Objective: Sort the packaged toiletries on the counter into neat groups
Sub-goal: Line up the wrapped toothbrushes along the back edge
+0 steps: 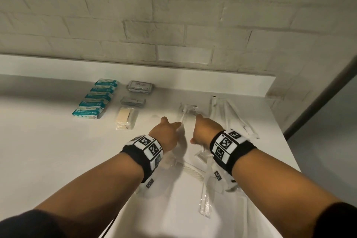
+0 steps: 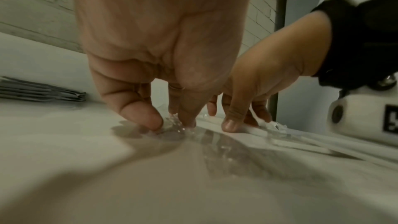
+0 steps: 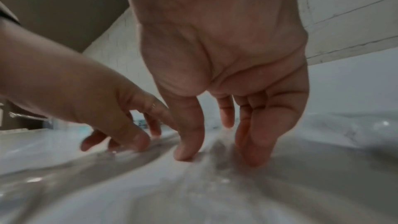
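Observation:
A toothbrush in a clear wrapper lies mid-counter, and both hands are on it. My left hand pinches the crinkled wrapper between thumb and fingertips. My right hand sets its straight fingers and thumb down on the white handle and its film. At the back left, several teal packets form a row. Beside them lie two grey packets and a beige bar in a clear wrapper.
More clear-wrapped toothbrushes lie fanned out at the right, near the counter's right edge. A wrapped comb and other clear packets lie under my forearms. A low white ledge and a brick wall close the back.

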{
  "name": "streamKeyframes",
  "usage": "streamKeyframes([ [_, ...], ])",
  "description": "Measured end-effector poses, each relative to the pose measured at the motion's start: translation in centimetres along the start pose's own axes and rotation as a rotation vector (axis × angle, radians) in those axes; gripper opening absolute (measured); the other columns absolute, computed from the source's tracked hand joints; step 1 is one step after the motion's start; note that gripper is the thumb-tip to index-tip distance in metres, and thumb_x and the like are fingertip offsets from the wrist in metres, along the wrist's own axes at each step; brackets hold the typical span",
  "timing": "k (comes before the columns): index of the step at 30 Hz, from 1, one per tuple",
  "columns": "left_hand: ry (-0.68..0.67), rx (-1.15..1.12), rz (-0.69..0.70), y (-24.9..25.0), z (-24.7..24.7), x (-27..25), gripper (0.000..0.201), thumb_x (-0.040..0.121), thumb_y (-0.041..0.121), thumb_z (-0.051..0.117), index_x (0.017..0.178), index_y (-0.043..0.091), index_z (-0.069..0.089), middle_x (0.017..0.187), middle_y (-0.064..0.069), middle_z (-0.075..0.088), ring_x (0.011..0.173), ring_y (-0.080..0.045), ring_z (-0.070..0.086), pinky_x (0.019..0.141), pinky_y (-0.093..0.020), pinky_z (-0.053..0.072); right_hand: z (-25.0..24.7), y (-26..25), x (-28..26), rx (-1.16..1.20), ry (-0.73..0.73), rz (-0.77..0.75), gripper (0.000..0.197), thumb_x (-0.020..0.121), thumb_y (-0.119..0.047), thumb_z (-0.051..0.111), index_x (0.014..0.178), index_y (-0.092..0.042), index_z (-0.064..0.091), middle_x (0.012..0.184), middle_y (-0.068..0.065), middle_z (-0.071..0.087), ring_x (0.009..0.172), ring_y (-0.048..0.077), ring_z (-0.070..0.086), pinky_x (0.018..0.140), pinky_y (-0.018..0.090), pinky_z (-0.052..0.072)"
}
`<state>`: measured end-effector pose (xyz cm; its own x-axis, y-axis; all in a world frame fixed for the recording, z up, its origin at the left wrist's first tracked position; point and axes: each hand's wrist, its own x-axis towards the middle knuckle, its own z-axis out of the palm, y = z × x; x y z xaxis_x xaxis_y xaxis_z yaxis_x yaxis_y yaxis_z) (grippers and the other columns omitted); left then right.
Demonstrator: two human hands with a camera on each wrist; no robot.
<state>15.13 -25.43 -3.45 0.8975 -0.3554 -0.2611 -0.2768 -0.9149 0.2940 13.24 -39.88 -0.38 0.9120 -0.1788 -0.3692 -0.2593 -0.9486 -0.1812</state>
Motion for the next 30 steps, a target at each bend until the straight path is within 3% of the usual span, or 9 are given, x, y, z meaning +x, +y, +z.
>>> streamKeyframes([
  [2,0.005,-0.027,-0.010,-0.2,-0.2,0.1,0.052,0.096,0.025,0.044,0.147,0.029,0.033,0.130,-0.014,0.034,0.102,-0.034,0.062,0.095,-0.037,0.049,-0.2,-0.4,0.9,0.037,-0.030,0.091,0.075,0.081,-0.016,0.072,0.141,-0.010,0.027,0.119,0.012,0.063,0.105,0.029,0.064,0.081,0.036,0.051],
  [6,0.026,-0.033,-0.032,-0.6,-0.2,0.7,0.053,0.094,0.022,0.047,0.145,0.026,0.035,0.130,-0.015,0.033,0.101,-0.034,0.063,0.093,-0.036,0.050,-1.2,-0.2,2.1,0.151,0.063,0.103,0.047,0.090,-0.002,0.043,0.135,-0.002,0.030,0.123,0.019,0.059,0.107,0.034,0.061,0.077,0.037,0.047],
  [10,0.022,-0.029,-0.032,-1.0,-0.5,1.3,0.055,0.094,0.027,0.052,0.146,0.025,0.034,0.132,-0.015,0.032,0.106,-0.032,0.061,0.094,-0.034,0.047,-1.5,0.7,2.2,0.235,0.070,0.018,0.036,0.090,-0.005,0.042,0.126,-0.005,0.040,0.106,0.018,0.061,0.076,0.032,0.063,0.054,0.030,0.045],
  [13,0.048,-0.003,0.002,-1.2,-0.6,1.4,0.050,0.092,0.026,0.052,0.141,0.021,0.042,0.134,-0.013,0.036,0.108,-0.034,0.058,0.093,-0.037,0.047,-1.6,1.0,1.8,0.123,0.102,-0.004,0.037,0.093,-0.008,0.043,0.128,-0.006,0.053,0.124,0.014,0.060,0.105,0.032,0.061,0.080,0.031,0.050],
  [16,0.077,0.051,0.109,-1.3,-0.4,1.7,0.046,0.088,0.016,0.050,0.134,0.015,0.048,0.144,-0.006,0.037,0.119,-0.035,0.047,0.098,-0.040,0.044,-0.5,0.4,1.2,-0.049,0.068,-0.124,0.042,0.094,-0.010,0.046,0.135,-0.012,0.051,0.136,0.009,0.054,0.120,0.029,0.055,0.100,0.036,0.046],
  [21,-0.039,0.106,0.149,-2.0,-0.5,3.0,0.053,0.085,0.014,0.051,0.138,0.010,0.044,0.149,-0.004,0.036,0.135,-0.029,0.039,0.107,-0.044,0.038,1.1,-1.9,2.2,-0.162,-0.054,-0.173,0.050,0.091,-0.005,0.044,0.141,-0.010,0.042,0.150,0.009,0.040,0.125,0.030,0.051,0.104,0.041,0.042],
  [25,0.000,0.096,0.236,-2.4,-1.8,5.1,0.041,0.087,0.016,0.052,0.127,0.006,0.053,0.132,-0.015,0.051,0.127,-0.030,0.046,0.104,-0.040,0.040,0.4,-4.1,3.4,-0.091,-0.034,-0.215,0.034,0.097,-0.011,0.043,0.128,0.002,0.049,0.129,0.020,0.055,0.114,0.036,0.056,0.093,0.043,0.047],
  [28,0.019,0.104,0.279,-2.2,-3.3,6.4,0.038,0.091,0.014,0.051,0.128,0.005,0.052,0.123,-0.017,0.056,0.118,-0.030,0.050,0.100,-0.036,0.041,0.1,-5.7,4.7,-0.088,-0.074,-0.205,0.044,0.097,-0.009,0.042,0.140,0.002,0.041,0.143,0.024,0.043,0.126,0.036,0.048,0.104,0.040,0.040],
  [30,0.045,0.110,0.251,-2.1,-4.1,7.6,0.029,0.092,0.015,0.051,0.118,0.004,0.058,0.119,-0.017,0.057,0.111,-0.030,0.055,0.091,-0.032,0.043,-0.2,-5.9,5.6,-0.047,-0.059,-0.203,0.045,0.096,-0.009,0.042,0.140,0.000,0.040,0.143,0.025,0.042,0.124,0.038,0.050,0.101,0.041,0.041],
])
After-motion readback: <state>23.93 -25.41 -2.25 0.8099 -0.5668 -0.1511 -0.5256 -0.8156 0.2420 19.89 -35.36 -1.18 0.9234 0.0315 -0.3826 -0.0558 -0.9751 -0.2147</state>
